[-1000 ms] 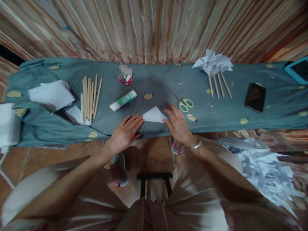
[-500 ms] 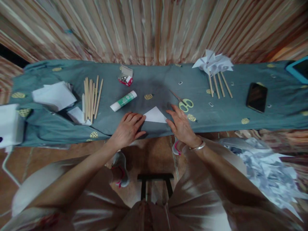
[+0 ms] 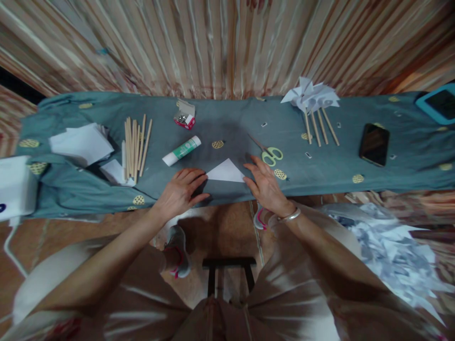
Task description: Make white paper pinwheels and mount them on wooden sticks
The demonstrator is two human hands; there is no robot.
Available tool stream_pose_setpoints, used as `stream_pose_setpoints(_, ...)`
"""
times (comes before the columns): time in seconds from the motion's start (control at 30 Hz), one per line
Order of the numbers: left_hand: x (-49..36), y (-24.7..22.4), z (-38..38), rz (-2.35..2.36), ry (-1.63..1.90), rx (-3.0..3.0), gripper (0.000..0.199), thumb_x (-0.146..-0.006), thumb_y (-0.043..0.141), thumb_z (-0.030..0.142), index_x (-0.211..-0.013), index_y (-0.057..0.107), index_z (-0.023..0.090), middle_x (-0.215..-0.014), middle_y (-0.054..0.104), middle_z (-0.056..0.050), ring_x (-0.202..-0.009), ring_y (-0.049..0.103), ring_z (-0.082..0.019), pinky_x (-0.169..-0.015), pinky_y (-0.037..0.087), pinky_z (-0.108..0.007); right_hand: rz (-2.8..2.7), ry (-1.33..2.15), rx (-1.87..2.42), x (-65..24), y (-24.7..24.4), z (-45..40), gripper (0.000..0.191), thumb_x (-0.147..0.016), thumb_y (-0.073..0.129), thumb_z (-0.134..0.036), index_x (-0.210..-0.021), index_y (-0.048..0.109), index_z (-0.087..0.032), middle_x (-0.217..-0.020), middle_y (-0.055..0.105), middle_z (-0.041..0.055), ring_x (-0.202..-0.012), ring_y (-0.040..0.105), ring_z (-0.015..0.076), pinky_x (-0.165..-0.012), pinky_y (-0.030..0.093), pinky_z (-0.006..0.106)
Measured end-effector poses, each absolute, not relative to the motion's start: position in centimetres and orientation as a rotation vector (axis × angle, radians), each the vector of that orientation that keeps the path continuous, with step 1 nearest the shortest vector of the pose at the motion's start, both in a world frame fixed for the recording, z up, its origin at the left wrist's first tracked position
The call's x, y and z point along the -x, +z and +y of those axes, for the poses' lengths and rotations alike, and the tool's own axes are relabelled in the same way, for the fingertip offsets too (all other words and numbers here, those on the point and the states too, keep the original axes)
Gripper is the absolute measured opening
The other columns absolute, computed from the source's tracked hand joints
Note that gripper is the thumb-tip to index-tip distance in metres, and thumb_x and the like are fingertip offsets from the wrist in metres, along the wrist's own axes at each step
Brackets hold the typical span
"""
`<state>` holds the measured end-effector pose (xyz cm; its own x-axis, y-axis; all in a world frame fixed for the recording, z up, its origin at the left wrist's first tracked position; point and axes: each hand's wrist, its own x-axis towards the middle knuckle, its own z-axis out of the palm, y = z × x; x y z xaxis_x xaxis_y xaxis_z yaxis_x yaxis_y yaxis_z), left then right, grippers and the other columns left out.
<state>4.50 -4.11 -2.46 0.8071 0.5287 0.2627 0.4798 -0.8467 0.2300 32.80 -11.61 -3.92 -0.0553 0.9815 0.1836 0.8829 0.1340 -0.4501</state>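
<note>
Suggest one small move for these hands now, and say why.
Probably slide the left hand along the near edge of the white paper triangle, pressing it flat. The triangle lies on the cloth, with the left fingers at one end of that long edge and the right hand at the other, seemingly able to steady it.

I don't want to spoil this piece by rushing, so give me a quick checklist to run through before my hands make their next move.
1. White paper triangle lying on the green cloth: ok.
2. Left hand at its left corner, right hand at its right corner: ok.
3. Edges of any folded layers lined up: cannot tell, too small to see.
4. Scissors off the paper: ok, they lie beyond the right hand.
5. Glue stick capped: cannot tell, both ends look white.
6. Small red box closed: not ok, its flap is up and metal bits show inside.
</note>
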Motion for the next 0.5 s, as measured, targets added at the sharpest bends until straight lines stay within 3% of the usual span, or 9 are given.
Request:
stream_pose_setpoints(0.33, -3.4, -3.0, -4.1, 0.768, 0.517, -2.793, 0.043, -0.097, 0.052, 0.047, -0.121, 0.065, 0.014, -0.132, 0.065, -0.016, -0.126, 0.059, -0.029, -0.110, 0.046, -0.052, -1.989, 0.325, 1.762, -33.0, -4.1, -11.7, 0.042, -0.100, 0.038, -0.037, -0.133, 0.054, -0.017, -0.153, 0.041, 0.0196, -0.140, 0.041, 0.0355, -0.110, 0.038, 0.059)
stream_pose_setpoints(0.5, -3.3, -3.1, -4.2, 0.776, 0.519, -2.753, 0.041, -0.097, 0.053, 0.045, -0.119, 0.066, 0.013, -0.134, 0.064, -0.018, -0.126, 0.059, -0.030, -0.111, 0.045, -0.052, -2.000, 0.380, 1.670, -33.8, -4.1, -11.8, 0.042, -0.100, 0.033, -0.030, -0.133, 0.055, -0.015, -0.153, 0.041, 0.0193, -0.145, 0.037, 0.0308, -0.115, 0.035, 0.055)
